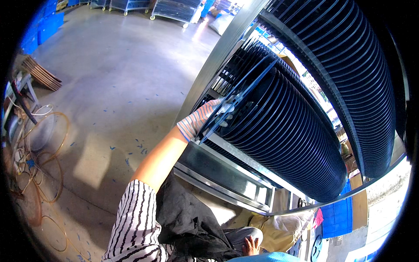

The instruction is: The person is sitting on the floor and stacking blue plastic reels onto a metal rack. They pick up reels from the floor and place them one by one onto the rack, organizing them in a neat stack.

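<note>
My left hand (223, 110), in a grey-and-orange striped glove, reaches into a metal rack (198, 85). Its fingers are closed around thin black discs (251, 94) at the near left end of a long row. How many discs lie in the grip is hard to make out. Many more black discs (288, 131) stand on edge beside it, closely spaced. At the lower edge, my bare right hand (251, 246) lies on a grey trouser knee, fingers apart and holding nothing; part of it is cut off by a light blue shape (270, 257).
A second row of black discs (345, 56) fills the upper right. Metal rails (227, 187) run below the nearer row. Loose hoses (54, 157) tangle at left near stacked brown sheets (41, 74). Wheeled carts (174, 11) stand far off; a blue bin (338, 216) is at lower right.
</note>
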The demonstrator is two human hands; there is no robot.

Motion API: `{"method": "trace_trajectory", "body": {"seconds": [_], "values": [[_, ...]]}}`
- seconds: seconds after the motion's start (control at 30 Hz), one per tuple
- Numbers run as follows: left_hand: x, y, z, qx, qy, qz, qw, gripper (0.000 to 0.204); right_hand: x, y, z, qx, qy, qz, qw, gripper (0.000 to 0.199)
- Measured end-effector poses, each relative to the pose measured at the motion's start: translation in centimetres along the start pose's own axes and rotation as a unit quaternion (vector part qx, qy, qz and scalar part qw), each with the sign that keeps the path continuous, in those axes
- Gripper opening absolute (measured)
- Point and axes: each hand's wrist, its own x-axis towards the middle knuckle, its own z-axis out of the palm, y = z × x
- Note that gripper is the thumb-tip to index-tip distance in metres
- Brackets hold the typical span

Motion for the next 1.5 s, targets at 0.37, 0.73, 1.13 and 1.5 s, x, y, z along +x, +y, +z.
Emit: {"method": "trace_trajectory", "body": {"seconds": [0.37, 0.73, 1.13, 1.5], "values": [[1.5, 2.2, 0.5, 0.044, -0.049, 0.020, 0.998, 0.050, 0.2, -4.3, -1.1, -0.014, 0.011, 0.079, 0.997, 0.054], [4.1, 1.8, 0.3, 0.102, 0.032, -0.062, 0.992, 0.057, 0.2, -4.7, -1.0, -0.006, 0.006, 0.078, 0.997, 0.053], [13.7, -10.9, -2.6, 0.241, 0.000, 0.016, 0.970, 0.070, -0.1, -6.7, -3.1, 0.034, -0.010, 0.131, 0.991, 0.049], [7.5, -10.1, -1.2, 0.111, 0.192, -0.003, 0.975, 0.060, -1.9, -6.8, -0.3, 0.045, 0.018, 0.139, 0.989, 0.055]]}}
